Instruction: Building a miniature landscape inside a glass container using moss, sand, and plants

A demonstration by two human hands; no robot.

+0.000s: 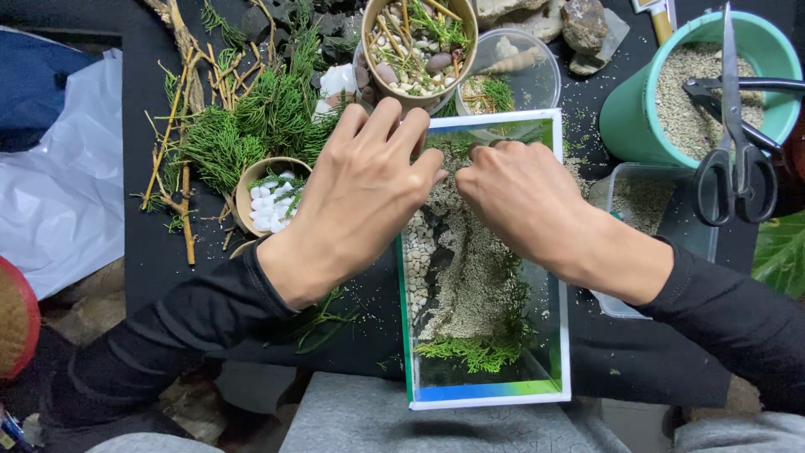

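A clear rectangular glass tank (560, 252) stands on a black table, holding sand, a strip of white pebbles (417, 260) and green moss-like sprigs (474, 351). My left hand (360, 189) hovers over the tank's far left corner with fingers together and curled downward. My right hand (524, 197) reaches into the far end of the tank, its fingertips hidden inside. What the fingers pinch cannot be seen.
Green conifer cuttings and twigs (226, 117) lie at left beside a small cup of white pebbles (267, 197). A cup of stones and sticks (419, 46), a clear lidded tub (516, 71), rocks (583, 25), a green sand pot (637, 117) with scissors (738, 159) and a sand tray (646, 201) ring the tank.
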